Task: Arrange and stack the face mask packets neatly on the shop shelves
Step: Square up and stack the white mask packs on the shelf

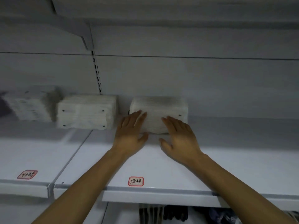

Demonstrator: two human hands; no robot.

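A stack of white face mask packets stands at the back of the white shelf. My left hand lies flat against the stack's front left, fingers straight. My right hand presses its front right with straight fingers, thumb spread low. A second white stack stands just to the left, apart from the first. A third, blurred stack sits further left.
The shelf's back wall has a slotted upright and a bracket holding the shelf above. Two red-edged labels sit near the front edge. Dark goods hang on the level below.
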